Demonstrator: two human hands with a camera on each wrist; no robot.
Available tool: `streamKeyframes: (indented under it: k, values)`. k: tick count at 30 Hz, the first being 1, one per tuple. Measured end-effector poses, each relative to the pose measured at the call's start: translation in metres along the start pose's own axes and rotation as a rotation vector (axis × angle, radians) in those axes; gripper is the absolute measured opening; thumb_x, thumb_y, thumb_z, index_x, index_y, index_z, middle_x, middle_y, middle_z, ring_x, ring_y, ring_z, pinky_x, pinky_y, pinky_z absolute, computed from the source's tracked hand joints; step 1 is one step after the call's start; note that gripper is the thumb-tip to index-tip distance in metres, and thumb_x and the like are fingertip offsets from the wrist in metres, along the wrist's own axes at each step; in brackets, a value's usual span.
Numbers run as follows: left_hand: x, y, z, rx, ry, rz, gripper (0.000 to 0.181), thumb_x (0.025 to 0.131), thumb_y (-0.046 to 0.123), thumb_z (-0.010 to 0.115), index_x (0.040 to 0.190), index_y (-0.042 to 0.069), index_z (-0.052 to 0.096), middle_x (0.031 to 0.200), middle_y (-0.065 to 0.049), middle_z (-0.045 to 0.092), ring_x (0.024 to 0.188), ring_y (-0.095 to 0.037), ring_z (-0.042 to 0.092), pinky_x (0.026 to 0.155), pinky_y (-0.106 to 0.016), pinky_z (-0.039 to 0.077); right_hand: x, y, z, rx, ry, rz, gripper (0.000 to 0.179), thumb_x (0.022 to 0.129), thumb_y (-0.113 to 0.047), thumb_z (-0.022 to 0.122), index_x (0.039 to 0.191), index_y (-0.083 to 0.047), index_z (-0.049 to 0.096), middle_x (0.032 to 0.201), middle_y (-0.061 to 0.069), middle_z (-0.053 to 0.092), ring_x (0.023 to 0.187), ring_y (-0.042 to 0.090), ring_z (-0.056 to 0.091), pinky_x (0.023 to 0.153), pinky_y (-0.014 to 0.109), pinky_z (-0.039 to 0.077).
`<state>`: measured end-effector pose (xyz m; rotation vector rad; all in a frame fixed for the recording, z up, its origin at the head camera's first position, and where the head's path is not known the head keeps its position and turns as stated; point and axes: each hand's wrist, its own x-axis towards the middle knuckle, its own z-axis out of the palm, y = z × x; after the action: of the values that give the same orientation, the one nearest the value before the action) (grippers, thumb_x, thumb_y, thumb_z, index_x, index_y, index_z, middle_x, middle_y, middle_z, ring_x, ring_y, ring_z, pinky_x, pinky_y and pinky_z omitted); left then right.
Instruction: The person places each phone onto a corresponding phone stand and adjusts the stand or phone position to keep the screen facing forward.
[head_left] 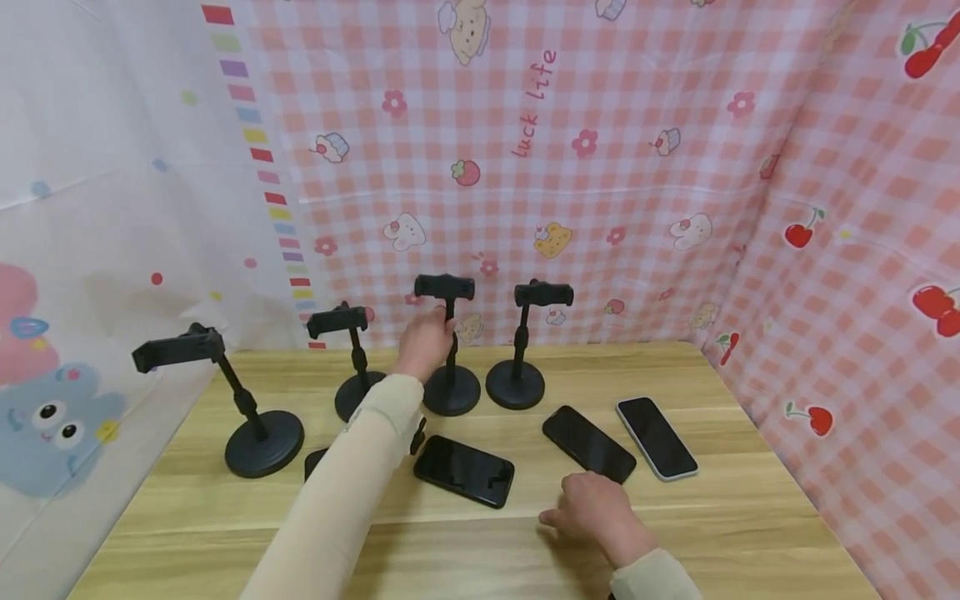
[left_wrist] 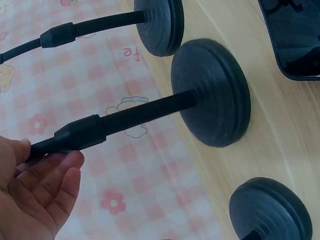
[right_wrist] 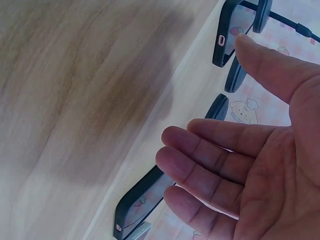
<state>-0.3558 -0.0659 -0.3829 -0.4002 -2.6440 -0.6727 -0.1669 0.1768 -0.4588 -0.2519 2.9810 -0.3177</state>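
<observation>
My left hand (head_left: 426,340) pinches the upper pole of a black phone stand (head_left: 452,392) between thumb and fingers, just below its clamp head. In the left wrist view that stand's round base (left_wrist: 212,92) rests on the table, its pole running to the thumb and fingertips. My right hand (head_left: 596,512) is over the table's front part, holding nothing, close to a black phone (head_left: 588,443). Seen from the right wrist, this hand (right_wrist: 225,170) has its fingers loosely extended and the thumb apart. Another black phone (head_left: 465,471) lies between the two arms.
More phone stands flank the held one: one (head_left: 517,383) to its right, one (head_left: 358,367) to its left, another (head_left: 262,442) at the far left. A white-edged phone (head_left: 657,438) lies at the right. My left sleeve partly covers another dark phone (head_left: 313,460). Patterned cloth (head_left: 570,192) hangs behind the table.
</observation>
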Motion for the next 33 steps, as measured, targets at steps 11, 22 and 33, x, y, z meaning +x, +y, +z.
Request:
streamKeyframes:
  k: [11,22,33]
  values:
    - [-0.013,0.007,-0.001,0.015,0.033,0.106,0.021,0.101,0.013,0.057,0.09,-0.004,0.063,0.07,-0.016,0.061,0.059,-0.032,0.062,0.057,-0.043,0.051,0.002,-0.003,0.0,-0.009,-0.026,0.016,0.043,0.079,-0.046,0.079,0.079,-0.007,0.063,0.08,0.009,0.063,0.078,0.028,0.062,0.071,0.048,0.051]
    - [-0.027,0.011,-0.005,-0.014,0.013,0.112,0.022,0.103,0.014,0.055,0.088,-0.003,0.061,0.061,-0.01,0.053,0.051,-0.026,0.057,0.05,-0.038,0.046,0.003,-0.006,0.001,-0.011,-0.029,0.019,0.043,0.078,-0.047,0.079,0.079,-0.007,0.063,0.083,0.011,0.065,0.081,0.03,0.064,0.073,0.048,0.052]
    - [-0.034,0.006,-0.004,-0.07,0.037,0.097,0.02,0.101,0.016,0.059,0.092,-0.002,0.063,0.069,-0.013,0.062,0.055,-0.026,0.061,0.054,-0.038,0.049,0.006,-0.007,0.004,-0.004,-0.062,0.022,0.043,0.08,-0.047,0.078,0.08,-0.007,0.063,0.079,0.007,0.062,0.075,0.025,0.059,0.072,0.047,0.051]
